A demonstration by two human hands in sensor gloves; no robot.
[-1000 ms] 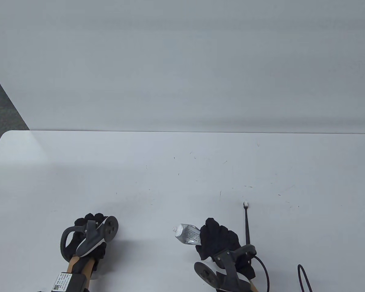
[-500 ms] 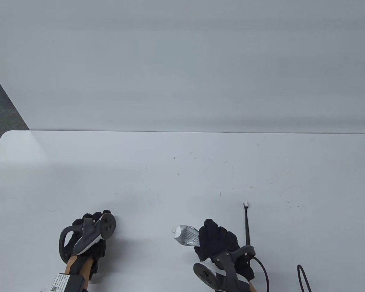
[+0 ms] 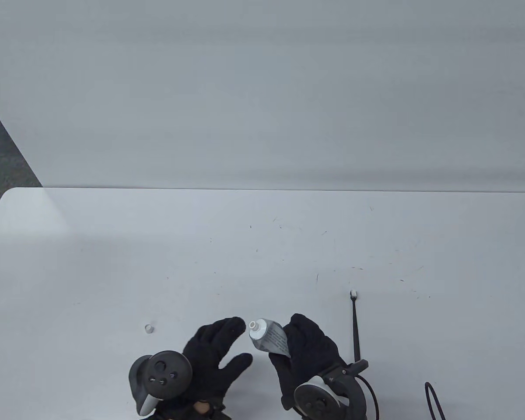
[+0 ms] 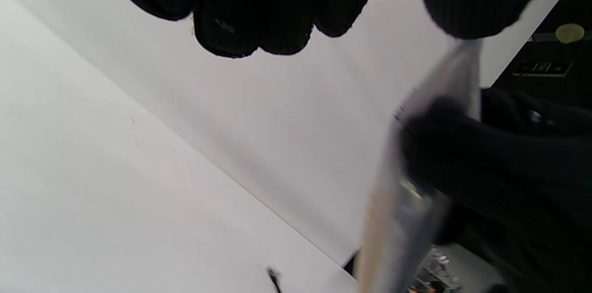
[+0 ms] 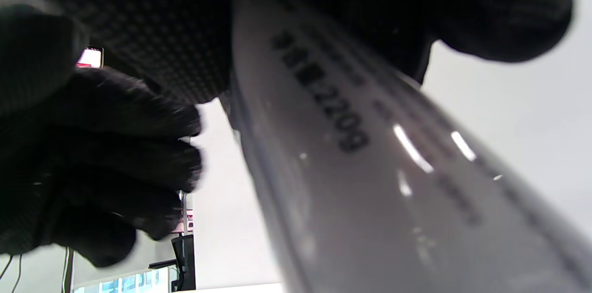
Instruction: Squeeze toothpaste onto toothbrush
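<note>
A: Grip first: the right hand (image 3: 308, 350) wraps its fingers round the body of the toothpaste tube (image 3: 269, 336), which it holds off the bench (image 3: 113, 245) with the nozzle pointing left. The left hand (image 3: 216, 352) has its fingers spread and holds nothing.

B: Wasn't the left hand somewhere else a moment ago?

A: Yes. A second ago it sat well to the left, curled low on the bench. Now it has swung in, and its fingertips (image 3: 236, 324) are just beside the nozzle; I cannot tell whether they touch it.

B: And the little white thing on the left?

A: That is the cap (image 3: 148, 328). It lies on the bench roughly where the left hand was, and it was not visible before. I judge the hand put it down there, since the nozzle now shows a bare open end.

B: So the tube is ready?

A: It looks that way. Uncapping seems done, so nothing stands between the paste and the brush but positioning.

B: Where is the brush?

A: The toothbrush (image 3: 355, 321) lies flat on the bench just right of the right hand, its white bristle head pointing away from the person. It has not shifted at all.

B: What comes next, in your view?

A: Probably one hand picks up the brush, or the tube goes over to its head. The wrist views only show gloves and blurred tube at close range.
</note>
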